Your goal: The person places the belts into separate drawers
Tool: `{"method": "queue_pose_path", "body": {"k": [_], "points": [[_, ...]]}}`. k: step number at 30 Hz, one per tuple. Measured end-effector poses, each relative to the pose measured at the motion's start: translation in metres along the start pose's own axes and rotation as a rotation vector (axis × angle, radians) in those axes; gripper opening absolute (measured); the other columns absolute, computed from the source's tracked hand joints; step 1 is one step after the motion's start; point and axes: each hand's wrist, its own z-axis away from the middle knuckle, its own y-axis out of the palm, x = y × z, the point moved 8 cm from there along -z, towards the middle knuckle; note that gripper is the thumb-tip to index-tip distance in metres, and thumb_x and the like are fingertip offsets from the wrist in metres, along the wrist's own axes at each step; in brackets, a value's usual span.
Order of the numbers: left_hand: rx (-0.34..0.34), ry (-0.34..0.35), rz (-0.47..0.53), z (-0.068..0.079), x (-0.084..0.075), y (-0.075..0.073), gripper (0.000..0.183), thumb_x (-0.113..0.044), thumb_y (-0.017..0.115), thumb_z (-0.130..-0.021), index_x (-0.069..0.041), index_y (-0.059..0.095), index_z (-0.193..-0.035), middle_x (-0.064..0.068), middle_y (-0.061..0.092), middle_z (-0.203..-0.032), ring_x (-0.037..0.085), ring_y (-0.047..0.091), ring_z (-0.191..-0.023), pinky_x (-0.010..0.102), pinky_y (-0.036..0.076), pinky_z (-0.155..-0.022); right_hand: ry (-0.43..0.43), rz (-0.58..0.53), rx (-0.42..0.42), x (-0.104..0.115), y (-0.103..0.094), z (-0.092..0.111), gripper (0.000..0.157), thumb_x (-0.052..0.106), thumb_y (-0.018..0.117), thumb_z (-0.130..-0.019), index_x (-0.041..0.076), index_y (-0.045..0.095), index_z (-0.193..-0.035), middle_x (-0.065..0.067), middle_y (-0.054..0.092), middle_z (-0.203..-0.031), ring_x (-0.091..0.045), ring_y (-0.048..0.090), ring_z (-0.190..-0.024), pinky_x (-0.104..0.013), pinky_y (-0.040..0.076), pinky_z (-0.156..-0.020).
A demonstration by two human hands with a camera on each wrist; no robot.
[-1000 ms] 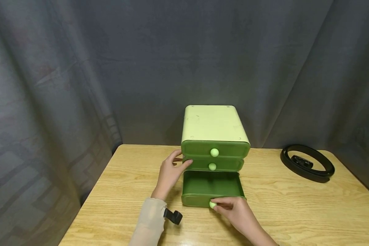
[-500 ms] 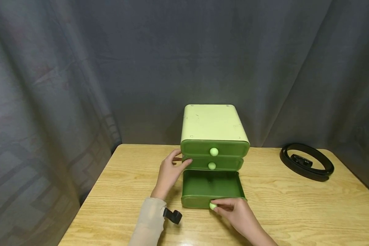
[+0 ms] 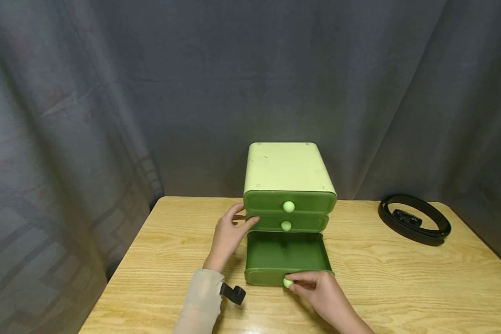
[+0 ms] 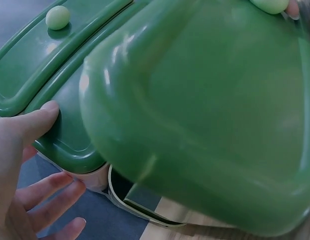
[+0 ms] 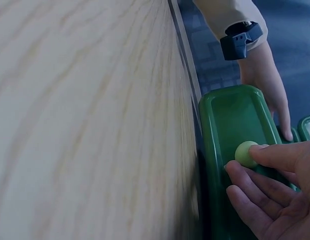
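Bottom drawer (image 3: 275,277) out, just ahead of right hand (image 3: 322,288), its thumb and fingertips pinching knob (image 3: 287,282). Left hand (image 3: 228,233), fingers apart, thumb on middle drawer (image 3: 271,223). Step seems working bottom drawer; next move calls for straight slide, cabinet (image 3: 290,167) braced.

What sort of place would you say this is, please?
It looks like an indoor tabletop workspace, though which kind of room I cannot tell: a dark curtain hangs behind a wooden table, where a cream-and-green drawer unit stands.

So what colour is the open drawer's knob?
The knob is light green, clearest in the right wrist view.
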Motion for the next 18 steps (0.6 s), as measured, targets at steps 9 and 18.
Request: {"method": "queue_pose_path", "body": {"k": [9,18], "points": [[0.005,-0.008,-0.004,-0.0013,0.0009,-0.0002,0.048,-0.043,0.076,-0.086,-0.024,0.065,-0.129,-0.005,0.064,-0.123,0.02,0.062,-0.107,0.044,0.047,-0.092,0.016,-0.019,0.026,-0.0004,0.0031,0.0028,0.015,0.013,0.078,-0.085,0.015,0.08,-0.099,-0.005,0.075,-0.097,-0.01,0.07,-0.086,-0.02,0.056,-0.069],[0.011,-0.007,0.006,-0.0003,0.0005,0.0002,0.048,-0.044,0.075,-0.087,-0.024,0.065,-0.128,-0.005,0.063,-0.124,0.021,0.061,-0.108,0.046,0.047,-0.093,0.005,-0.017,0.03,0.0008,0.003,0.0062,0.015,0.011,0.078,-0.086,0.012,0.08,-0.101,-0.005,0.075,-0.097,-0.01,0.07,-0.085,-0.02,0.055,-0.069]]}}
